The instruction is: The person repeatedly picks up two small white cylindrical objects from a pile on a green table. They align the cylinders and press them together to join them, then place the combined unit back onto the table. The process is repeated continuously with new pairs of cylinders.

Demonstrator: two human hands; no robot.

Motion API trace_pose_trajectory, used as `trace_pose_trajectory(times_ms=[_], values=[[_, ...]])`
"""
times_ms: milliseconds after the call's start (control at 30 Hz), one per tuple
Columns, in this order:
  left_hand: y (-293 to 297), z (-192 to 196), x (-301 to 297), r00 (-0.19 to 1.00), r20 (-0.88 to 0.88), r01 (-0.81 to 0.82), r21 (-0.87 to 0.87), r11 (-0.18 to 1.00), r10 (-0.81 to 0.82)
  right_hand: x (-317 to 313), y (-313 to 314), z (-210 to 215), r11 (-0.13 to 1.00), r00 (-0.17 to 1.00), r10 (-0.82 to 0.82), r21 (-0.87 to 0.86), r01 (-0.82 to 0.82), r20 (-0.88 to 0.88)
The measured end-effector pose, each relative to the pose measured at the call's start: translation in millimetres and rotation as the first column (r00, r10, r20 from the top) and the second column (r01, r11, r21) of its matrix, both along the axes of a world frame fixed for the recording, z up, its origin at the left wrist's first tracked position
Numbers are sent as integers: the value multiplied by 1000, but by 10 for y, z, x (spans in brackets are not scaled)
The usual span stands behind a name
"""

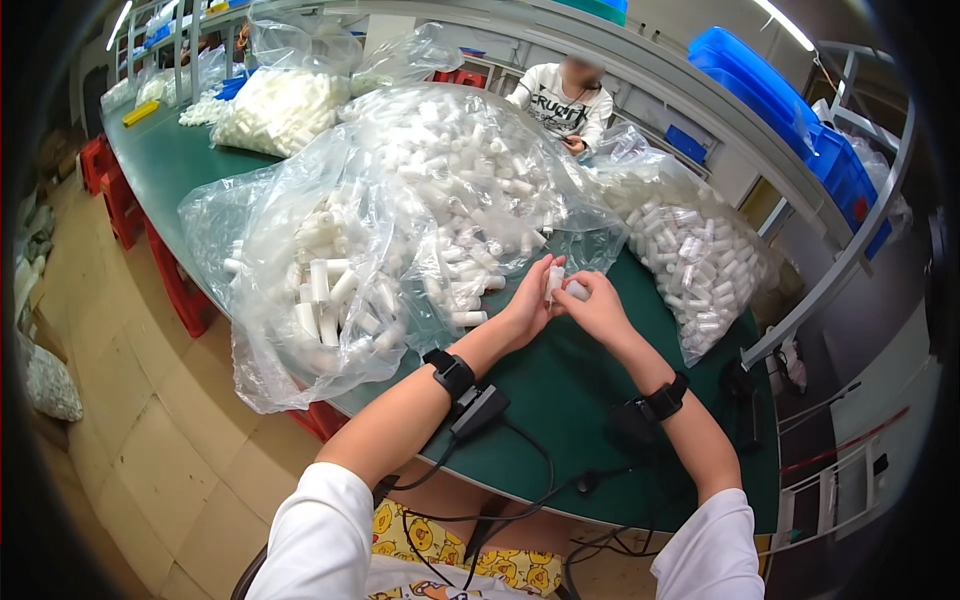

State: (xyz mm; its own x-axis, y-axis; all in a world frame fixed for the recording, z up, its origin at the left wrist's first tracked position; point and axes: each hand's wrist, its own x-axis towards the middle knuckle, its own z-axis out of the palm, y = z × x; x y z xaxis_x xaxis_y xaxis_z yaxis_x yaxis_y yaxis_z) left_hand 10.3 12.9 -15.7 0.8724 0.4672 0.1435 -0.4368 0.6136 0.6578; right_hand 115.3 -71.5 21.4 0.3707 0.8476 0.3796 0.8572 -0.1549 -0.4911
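Note:
My left hand is closed around a small white plastic tube, which stands nearly upright between its fingers. Close against it, my right hand pinches another small white cylindrical piece; its exact kind is too small to make out. Both hands meet above the green table. Just left of them, large clear plastic bags spill over with white tubes. Another clear bag of white tubes rests to the right of my right hand. Black bands with cables circle both my wrists.
A black box with cables lies by my left forearm. Across the table sits a person in a white top. Blue bins fill the upper right rack. Red stools stand along the table's left edge. A bag of cream-coloured pieces lies far left.

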Motion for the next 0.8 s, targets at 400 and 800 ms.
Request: trace_pose_trajectory(times_ms=[400, 800], values=[[158, -458, 228, 999, 28, 44, 101, 994, -47, -1114, 586, 869, 928, 726, 168, -142, -345, -667], [500, -575, 487, 929, -274, 216, -146, 965, -249, -2331, 1539, 848, 808, 694, 339, -181, -561, -635]])
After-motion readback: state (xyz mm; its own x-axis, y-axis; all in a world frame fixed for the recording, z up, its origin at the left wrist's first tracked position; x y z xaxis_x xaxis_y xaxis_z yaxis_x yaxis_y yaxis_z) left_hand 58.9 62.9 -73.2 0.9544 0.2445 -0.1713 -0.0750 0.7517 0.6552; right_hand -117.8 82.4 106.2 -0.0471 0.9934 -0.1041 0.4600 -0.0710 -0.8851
